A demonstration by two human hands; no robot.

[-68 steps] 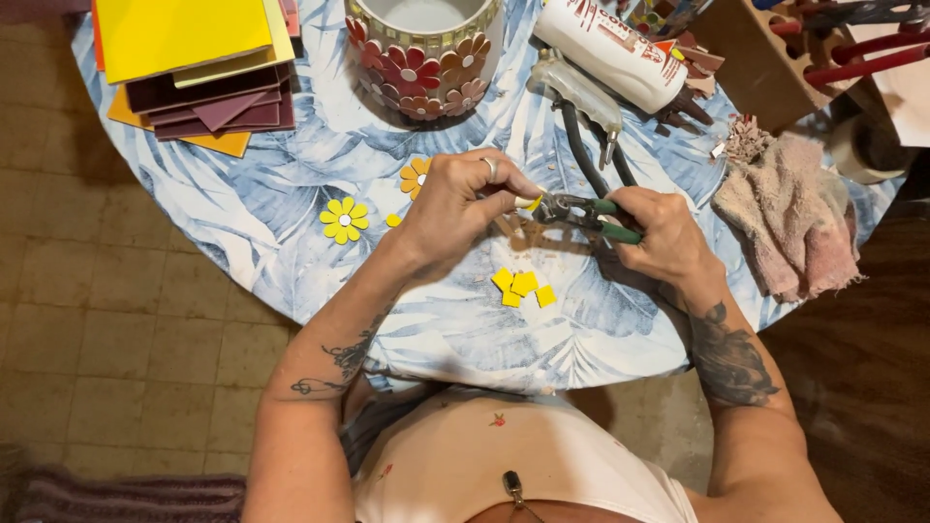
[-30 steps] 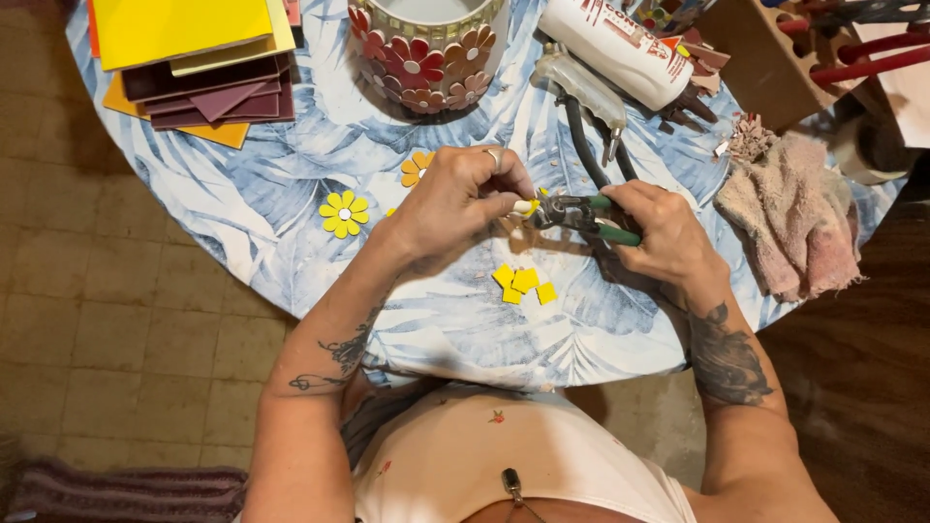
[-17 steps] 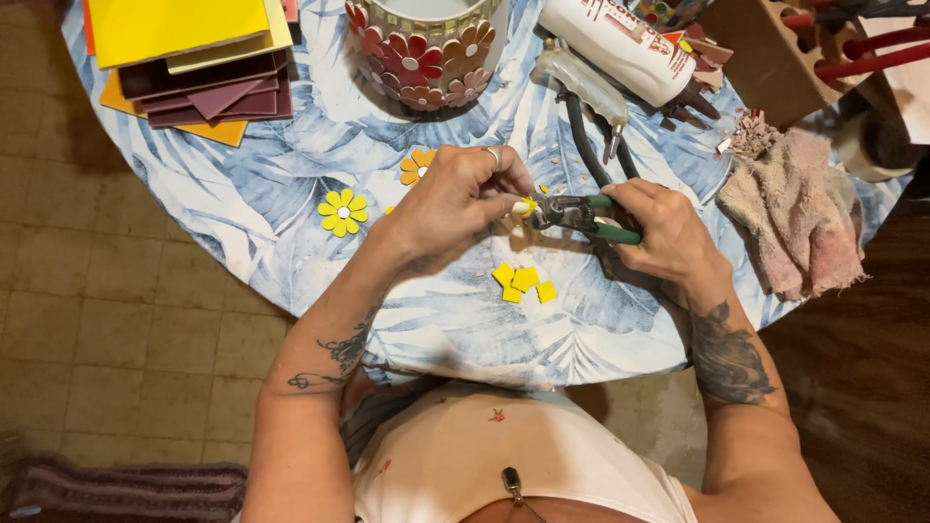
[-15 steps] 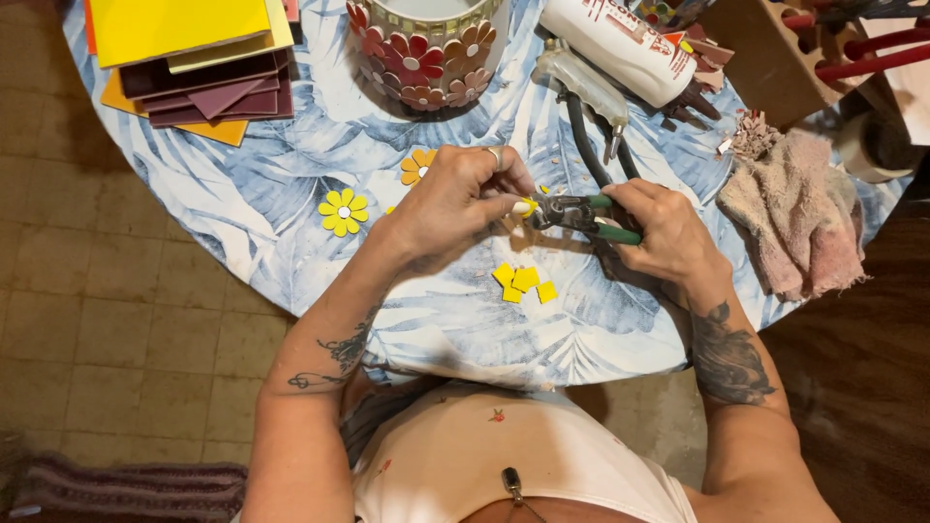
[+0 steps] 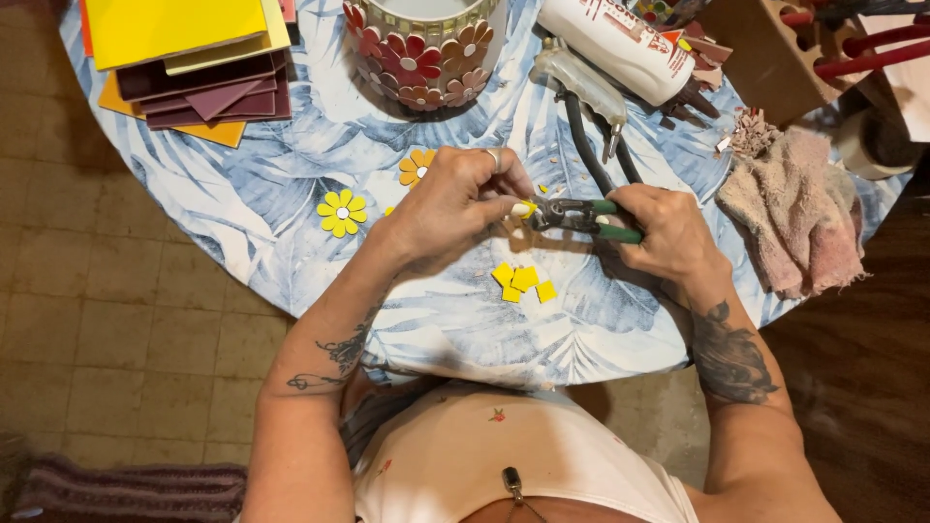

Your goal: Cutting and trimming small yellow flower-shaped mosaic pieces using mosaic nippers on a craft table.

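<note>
Down at the near edge of the round tabletop (image 5: 291, 232), covered in a blue-and-white leaf-print cloth, I see a small cluster of yellow tile chips (image 5: 523, 281) lying flat just below the hands. Above them, my left hand (image 5: 450, 208) curls over, its thumb and forefinger pinching a small yellow tile piece (image 5: 524, 208); most of that piece is hidden by the fingers, so I cannot make out its shape. My right hand (image 5: 659, 228) is wrapped tight around the green handles of the nippers (image 5: 581, 215), a dark metal tool with its long axis running nearly level across the view, handles to the right, head pointing left toward the pinched piece. Whether the cutting head is touching the tile I cannot tell; the thumb covers that spot.

To the left lie a yellow tile flower (image 5: 341, 212) and, farther up, an orange tile flower (image 5: 418, 166), partly hidden by the left hand. To the right sits a crumpled pink rag (image 5: 799, 218). Beyond the hands a glue gun (image 5: 581, 87) rests with its black cord trailing toward me. At the far edge stand a pot covered in mosaic flowers (image 5: 417, 48), cut off at the top, a white glue bottle (image 5: 615, 44) on its side, and a stack of coloured tiles (image 5: 189, 58), yellow on top.
</note>
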